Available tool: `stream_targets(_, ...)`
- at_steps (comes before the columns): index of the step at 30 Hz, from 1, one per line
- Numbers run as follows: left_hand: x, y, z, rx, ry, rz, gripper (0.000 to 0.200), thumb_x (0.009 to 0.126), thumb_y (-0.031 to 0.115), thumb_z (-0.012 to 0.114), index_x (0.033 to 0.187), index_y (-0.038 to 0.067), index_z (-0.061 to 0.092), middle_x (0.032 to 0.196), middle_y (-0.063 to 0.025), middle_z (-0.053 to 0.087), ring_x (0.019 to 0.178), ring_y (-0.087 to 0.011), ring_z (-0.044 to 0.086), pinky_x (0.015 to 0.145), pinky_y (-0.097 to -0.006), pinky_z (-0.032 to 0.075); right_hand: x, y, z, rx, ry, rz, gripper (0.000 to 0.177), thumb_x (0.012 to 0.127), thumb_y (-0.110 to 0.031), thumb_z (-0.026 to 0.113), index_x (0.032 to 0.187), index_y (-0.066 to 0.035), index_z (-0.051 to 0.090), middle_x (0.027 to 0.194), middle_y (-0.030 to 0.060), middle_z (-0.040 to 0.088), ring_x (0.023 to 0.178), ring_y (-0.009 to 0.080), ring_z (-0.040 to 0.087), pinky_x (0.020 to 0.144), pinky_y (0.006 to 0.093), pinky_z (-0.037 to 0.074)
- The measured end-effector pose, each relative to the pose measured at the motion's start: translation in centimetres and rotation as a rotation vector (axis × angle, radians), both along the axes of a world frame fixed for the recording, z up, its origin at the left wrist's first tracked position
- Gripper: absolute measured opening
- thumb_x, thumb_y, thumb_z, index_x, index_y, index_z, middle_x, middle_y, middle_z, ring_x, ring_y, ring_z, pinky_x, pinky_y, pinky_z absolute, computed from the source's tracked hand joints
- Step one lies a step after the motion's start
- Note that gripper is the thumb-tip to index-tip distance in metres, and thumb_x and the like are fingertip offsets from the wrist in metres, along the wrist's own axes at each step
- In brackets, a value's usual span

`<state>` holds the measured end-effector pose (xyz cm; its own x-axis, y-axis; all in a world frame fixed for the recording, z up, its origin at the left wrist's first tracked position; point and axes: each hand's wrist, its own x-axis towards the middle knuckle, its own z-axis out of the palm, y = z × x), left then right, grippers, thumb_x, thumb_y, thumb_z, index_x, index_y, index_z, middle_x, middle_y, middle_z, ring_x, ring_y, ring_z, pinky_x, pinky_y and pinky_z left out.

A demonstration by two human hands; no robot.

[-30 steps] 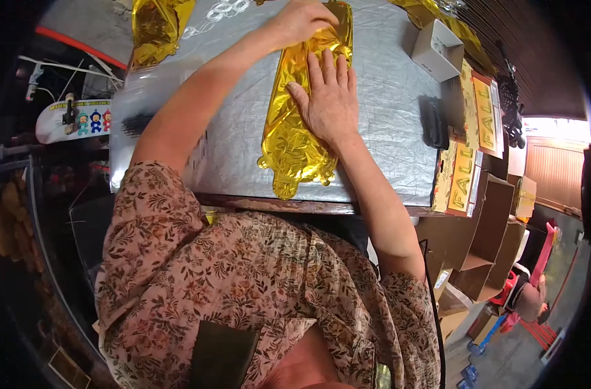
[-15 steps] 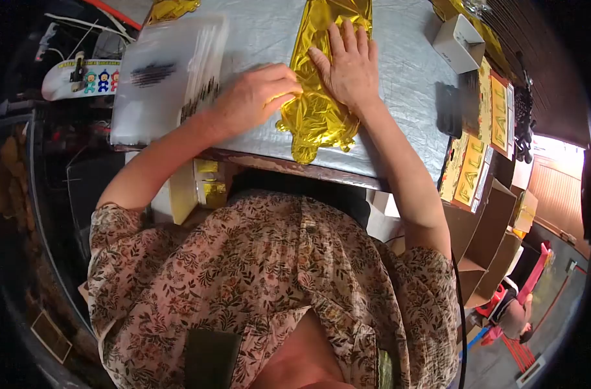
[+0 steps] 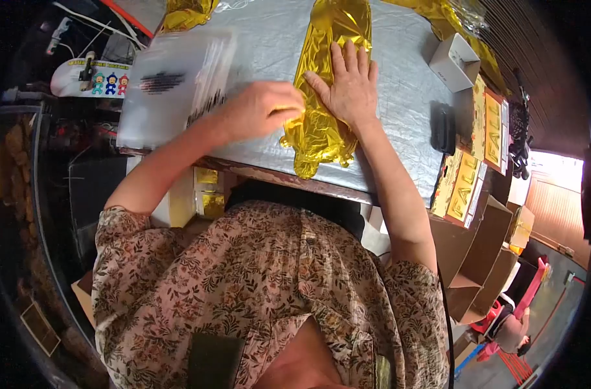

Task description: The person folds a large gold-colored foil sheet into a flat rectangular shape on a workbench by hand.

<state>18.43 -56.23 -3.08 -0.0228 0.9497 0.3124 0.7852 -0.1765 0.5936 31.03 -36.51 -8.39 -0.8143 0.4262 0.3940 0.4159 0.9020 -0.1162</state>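
Note:
A flat gold foil balloon (image 3: 318, 133), crinkled and with a rounded tab at its near end, lies lengthwise on the silvery-covered table (image 3: 399, 110). My right hand (image 3: 350, 87) rests palm down on its right half, fingers stretched out and the thumb apart. At the balloon's left edge is my left hand (image 3: 266, 107), its fingers curled and the fingertips pinched on the foil edge; exactly how much foil is between them is hidden. Left of it lies a stack of clear plastic sleeves (image 3: 179, 84) with dark printed marks.
A small white open box (image 3: 456, 63) stands at the back right, near a black case (image 3: 442, 128) and packs marked FALL (image 3: 465, 185). Cardboard boxes (image 3: 467, 253) stand to the right below the table. More gold foil (image 3: 186, 14) lies at the far left. Another person (image 3: 508, 334) is in the background.
The view has shifted slightly, so the table sits a little lower in it. My left hand stays closed at the foil's left edge; my right hand remains flat on the balloon.

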Motion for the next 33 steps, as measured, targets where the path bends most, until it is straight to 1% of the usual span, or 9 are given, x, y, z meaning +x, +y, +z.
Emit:
stream_targets(2, -2.4, 2.6, 0.2, -0.003, -0.035, -0.046, 0.016, 0.095, 0.008, 0.067, 0.108, 0.0, 0.073, 0.11, -0.0129, 0.072, 0.101, -0.0303, 0.07, 0.09, -0.0375, 0.056, 0.1, 0.1, -0.1, 0.01, -0.029, 0.002, 0.09, 0.095, -0.074, 0.048, 0.158, -0.01, 0.04, 0.161, 0.0206, 0.038, 0.15, 0.0425, 0.032, 0.121, 0.0584, 0.022)
stream_targets(4, -5.0, 6.5, 0.4, 0.161, 0.052, -0.019, 0.019, 0.097, 0.012, 0.066, 0.11, 0.0, 0.073, 0.11, -0.0136, 0.073, 0.1, -0.0299, 0.071, 0.089, -0.0362, 0.056, 0.1, 0.0, -0.1, 0.01, -0.034, -0.001, 0.09, 0.095, -0.074, 0.047, 0.158, -0.011, 0.038, 0.162, 0.0203, 0.038, 0.15, 0.0425, 0.032, 0.121, 0.059, 0.023)
stream_targets(7, -7.4, 13.0, -0.1, 0.202, 0.017, 0.025, 0.019, 0.095, 0.018, 0.066, 0.107, 0.006, 0.075, 0.111, -0.0088, 0.075, 0.099, -0.0296, 0.071, 0.087, -0.0371, 0.056, 0.0, -0.1, 0.1, -0.009, -0.053, -0.006, 0.088, 0.096, -0.071, 0.048, 0.158, -0.01, 0.039, 0.162, 0.0208, 0.036, 0.15, 0.0426, 0.031, 0.122, 0.0595, 0.021)
stream_targets(12, -8.1, 20.6, -1.7, 0.158, 0.027, -0.182, 0.022, 0.094, 0.012, 0.067, 0.112, 0.004, 0.075, 0.117, -0.0094, 0.074, 0.104, -0.026, 0.071, 0.092, -0.0347, 0.056, 0.0, -0.3, 0.6, -0.023, -0.079, -0.018, 0.089, 0.096, -0.071, 0.049, 0.159, -0.009, 0.037, 0.162, 0.0224, 0.035, 0.151, 0.0428, 0.03, 0.122, 0.0608, 0.02)
stream_targets(18, -9.3, 22.4, -4.0, 0.127, 0.052, -0.218, 0.023, 0.094, 0.018, 0.068, 0.11, 0.005, 0.076, 0.117, -0.0084, 0.074, 0.11, -0.0257, 0.069, 0.097, -0.036, 0.055, 0.1, -0.5, 0.8, -0.044, -0.067, -0.002, 0.088, 0.097, -0.069, 0.048, 0.16, -0.009, 0.037, 0.162, 0.0228, 0.035, 0.151, 0.0428, 0.03, 0.122, 0.0627, 0.018)
stream_targets(20, -9.2, 22.4, -4.0, 0.143, -0.051, -0.16, 0.026, 0.096, 0.024, 0.068, 0.112, 0.005, 0.075, 0.116, -0.0076, 0.073, 0.106, -0.0264, 0.069, 0.093, -0.0366, 0.055, 0.1, -0.5, 0.9, -0.048, -0.08, -0.001, 0.088, 0.097, -0.07, 0.048, 0.16, -0.009, 0.036, 0.163, 0.0226, 0.035, 0.151, 0.0429, 0.03, 0.122, 0.0627, 0.018)
stream_targets(23, -8.4, 22.7, -3.3, 0.117, -0.014, -0.125, 0.029, 0.094, 0.029, 0.072, 0.111, 0.006, 0.074, 0.112, -0.0068, 0.071, 0.102, -0.0269, 0.068, 0.091, -0.0371, 0.054, 0.1, -0.5, 0.9, -0.055, -0.104, -0.007, 0.088, 0.098, -0.07, 0.047, 0.16, -0.009, 0.035, 0.163, 0.0224, 0.034, 0.151, 0.043, 0.029, 0.122, 0.0626, 0.017)
stream_targets(26, -8.3, 23.7, -3.6, 0.205, 0.126, -0.124, 0.03, 0.091, 0.031, 0.076, 0.109, 0.006, 0.074, 0.107, -0.0067, 0.069, 0.101, -0.0265, 0.067, 0.091, -0.0369, 0.053, 0.0, -0.5, 1.0, -0.064, -0.113, -0.008, 0.088, 0.098, -0.07, 0.046, 0.161, -0.009, 0.035, 0.164, 0.0224, 0.033, 0.152, 0.043, 0.028, 0.123, 0.0626, 0.017)
stream_targets(33, -8.6, 24.1, -4.7, 0.275, 0.133, -0.119, 0.027, 0.092, 0.028, 0.075, 0.108, 0.006, 0.075, 0.109, -0.0058, 0.071, 0.104, -0.0254, 0.067, 0.094, -0.0373, 0.053, 0.2, -0.6, 1.4, -0.031, -0.12, 0.012, 0.083, 0.1, -0.066, 0.046, 0.159, -0.009, 0.037, 0.165, 0.0218, 0.032, 0.153, 0.0439, 0.027, 0.122, 0.063, 0.018)
